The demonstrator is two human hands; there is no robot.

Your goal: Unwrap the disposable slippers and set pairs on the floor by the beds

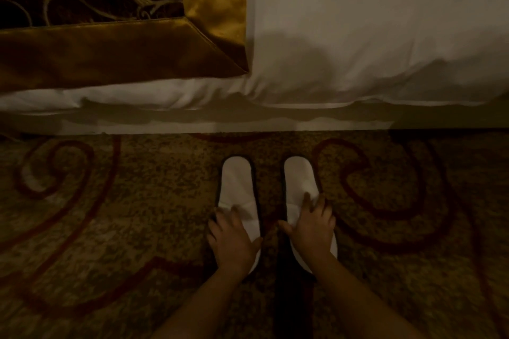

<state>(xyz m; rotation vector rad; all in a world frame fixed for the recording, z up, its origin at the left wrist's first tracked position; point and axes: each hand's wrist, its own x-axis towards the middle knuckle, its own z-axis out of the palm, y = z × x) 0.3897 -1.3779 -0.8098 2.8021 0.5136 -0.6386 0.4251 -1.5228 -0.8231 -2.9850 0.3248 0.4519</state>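
Two white disposable slippers lie side by side on the patterned carpet, heels toward the bed. The left slipper point(237, 187) has my left hand point(233, 239) resting flat on its toe end, fingers spread. On the right slipper point(299, 179), my right hand point(312, 226) presses down the same way. A narrow strip of carpet separates the pair. Neither hand grips anything; both lie palm down on the slipper uppers. No wrapper is in view.
The bed point(358, 22) with white linen runs across the top, its edge just beyond the slippers. A brown and gold floral runner point(96, 22) covers the bed at the left. Swirl-patterned carpet point(110, 215) spreads on both sides.
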